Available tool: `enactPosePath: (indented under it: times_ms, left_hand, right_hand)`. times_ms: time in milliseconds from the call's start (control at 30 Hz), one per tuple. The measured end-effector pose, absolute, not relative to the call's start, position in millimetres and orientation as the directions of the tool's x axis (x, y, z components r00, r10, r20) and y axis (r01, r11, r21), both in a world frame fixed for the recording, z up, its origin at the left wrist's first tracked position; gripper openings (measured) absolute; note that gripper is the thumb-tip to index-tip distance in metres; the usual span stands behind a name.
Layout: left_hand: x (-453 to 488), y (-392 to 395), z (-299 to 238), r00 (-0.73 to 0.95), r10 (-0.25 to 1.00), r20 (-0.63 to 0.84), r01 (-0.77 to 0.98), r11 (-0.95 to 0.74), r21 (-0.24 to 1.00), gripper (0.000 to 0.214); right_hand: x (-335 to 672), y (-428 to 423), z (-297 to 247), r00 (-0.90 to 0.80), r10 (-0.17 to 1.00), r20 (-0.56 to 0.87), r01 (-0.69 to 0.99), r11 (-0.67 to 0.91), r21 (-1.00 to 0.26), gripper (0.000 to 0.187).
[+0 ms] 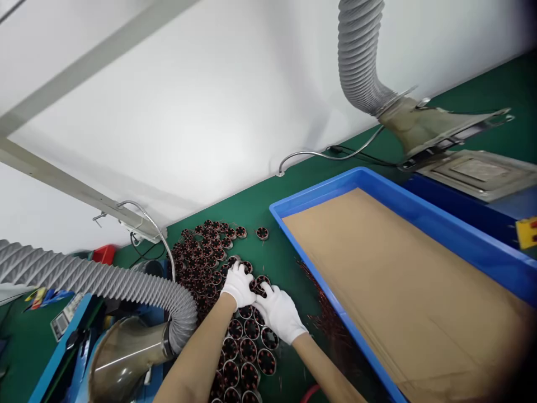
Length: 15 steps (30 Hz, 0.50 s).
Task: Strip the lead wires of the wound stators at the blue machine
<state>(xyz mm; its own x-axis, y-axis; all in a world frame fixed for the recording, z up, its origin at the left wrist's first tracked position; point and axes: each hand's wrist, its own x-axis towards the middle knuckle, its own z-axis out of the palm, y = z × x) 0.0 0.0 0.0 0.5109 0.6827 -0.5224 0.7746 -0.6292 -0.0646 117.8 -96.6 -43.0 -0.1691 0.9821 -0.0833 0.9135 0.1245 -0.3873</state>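
Observation:
Both my hands wear white gloves and are in among a crowd of small round motor stators (247,350), with metal rims, dark cores and coppery windings. My left hand (239,284) bends its fingers over stators in the middle of the group. Close on its right, my right hand (280,313) curls its fingers against stators at the group's right edge. The two gloves nearly meet, and a stator (262,281) shows just beyond the gap between them. What lies under the fingers is partly hidden. One stator (262,233) stands apart towards the wall.
A large blue tray (319,288) lined with brown board lies at right. Copper-coloured wire scraps (331,319) lie beside it on the green table (268,207). Grey ducts hang at left (126,285) and upper right (361,56). A red bin (104,254) sits at far left.

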Motion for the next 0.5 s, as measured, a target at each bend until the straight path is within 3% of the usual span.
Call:
enactPosePath:
  times_ms: [267, 400, 500]
  left_hand:
    - [-8, -9, 12, 0.520, 0.632, -0.575, 0.752, -0.658, -0.042, 0.034]
    - [-13, -54, 24, 0.449, 0.755, -0.477, 0.837, -0.543, -0.071, 0.032]
    - [-31, -114, 35, 0.310, 0.875, -0.372, 0.924, -0.370, -0.100, 0.022]
  right_hand:
    - [96, -133, -44, -0.226, 0.973, -0.051, 0.859, 0.175, -0.481, 0.027]
    - [104, -127, -39, -0.233, 0.971, -0.059, 0.814, 0.161, -0.558, 0.024]
    - [107, -81, -35, -0.118, 0.989, -0.088, 0.795, 0.041, -0.605, 0.034]
